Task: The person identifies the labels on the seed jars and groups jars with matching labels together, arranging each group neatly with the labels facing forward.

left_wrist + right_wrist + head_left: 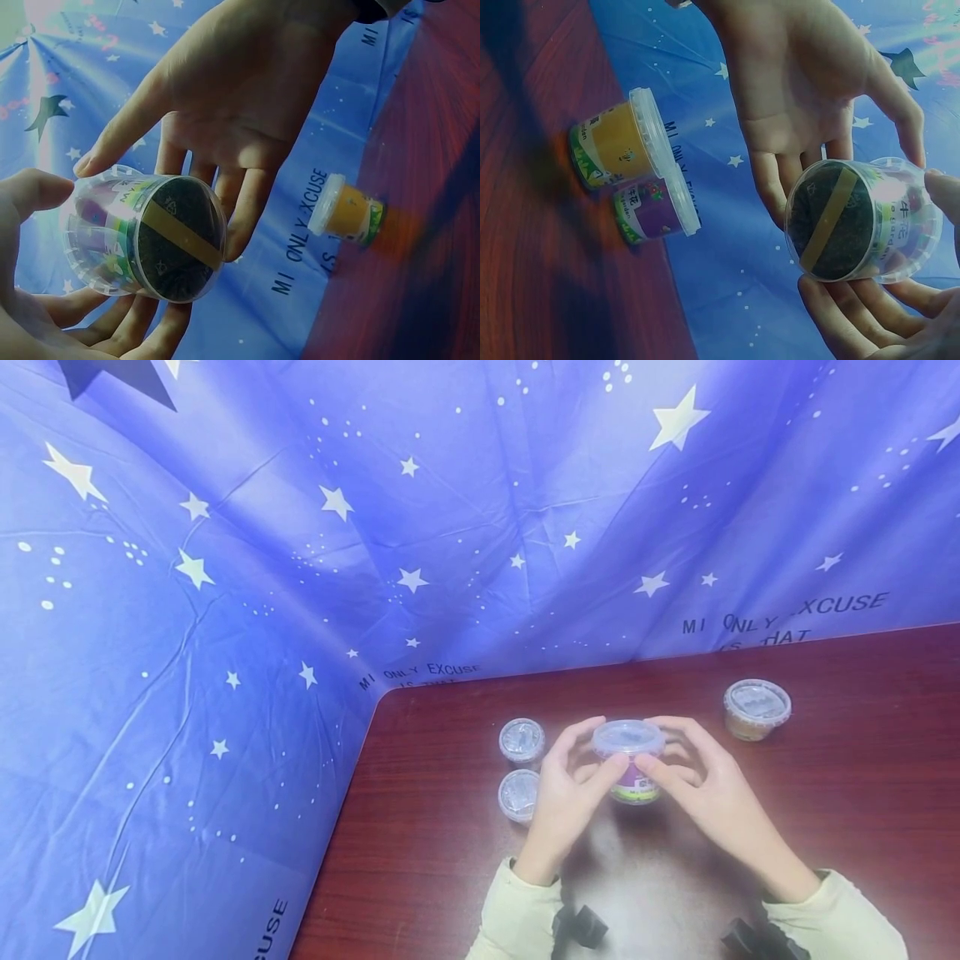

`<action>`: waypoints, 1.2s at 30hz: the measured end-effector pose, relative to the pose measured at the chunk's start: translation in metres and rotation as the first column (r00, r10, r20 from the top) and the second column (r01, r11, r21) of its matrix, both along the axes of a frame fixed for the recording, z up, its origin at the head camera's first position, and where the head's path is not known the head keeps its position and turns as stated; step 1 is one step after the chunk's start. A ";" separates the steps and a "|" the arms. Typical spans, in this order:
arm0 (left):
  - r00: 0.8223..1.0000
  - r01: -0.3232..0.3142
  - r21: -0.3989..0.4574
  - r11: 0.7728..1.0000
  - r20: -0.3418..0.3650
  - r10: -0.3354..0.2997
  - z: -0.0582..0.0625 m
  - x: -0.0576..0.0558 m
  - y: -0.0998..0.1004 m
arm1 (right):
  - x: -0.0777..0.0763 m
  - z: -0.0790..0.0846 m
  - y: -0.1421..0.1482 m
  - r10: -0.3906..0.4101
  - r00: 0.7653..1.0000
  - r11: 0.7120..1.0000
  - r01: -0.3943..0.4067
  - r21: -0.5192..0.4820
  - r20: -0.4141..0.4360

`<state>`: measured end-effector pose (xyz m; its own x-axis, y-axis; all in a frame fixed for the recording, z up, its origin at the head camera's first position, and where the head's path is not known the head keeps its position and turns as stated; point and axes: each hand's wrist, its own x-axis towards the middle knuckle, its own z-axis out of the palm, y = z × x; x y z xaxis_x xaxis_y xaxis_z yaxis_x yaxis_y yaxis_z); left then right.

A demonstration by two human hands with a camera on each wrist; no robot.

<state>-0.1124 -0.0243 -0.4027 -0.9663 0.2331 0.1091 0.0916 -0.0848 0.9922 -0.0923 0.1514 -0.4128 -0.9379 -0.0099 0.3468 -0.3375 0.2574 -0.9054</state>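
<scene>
The tub (630,760) is clear plastic with a see-through lid, a purple label and dark contents crossed by a yellow band underneath. It is held above the table (862,827), just right of two small tubs (521,768). Left hand (566,793) and right hand (701,785) clasp it from either side, fingers curled behind, thumbs at the lid rim.

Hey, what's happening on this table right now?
A person holds a small clear plastic tub with a purple label between both hands, the left hand and right hand pinching its lid rim above the reddish-brown wooden table. Two similar lidded tubs stand to the left, and a yellow-filled tub to the right.
</scene>
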 end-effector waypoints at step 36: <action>0.984 0.177 0.044 0.983 -0.017 -0.176 0.000 -0.011 -0.017 | 0.000 0.004 0.006 0.137 0.990 0.990 -0.138 0.015 0.023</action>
<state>-0.1234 -0.0408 -0.4030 -0.9089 0.3942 0.1357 0.0840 -0.1456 0.9858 -0.0920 0.1576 -0.4088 -0.9347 -0.1449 0.3247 -0.3507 0.2254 -0.9090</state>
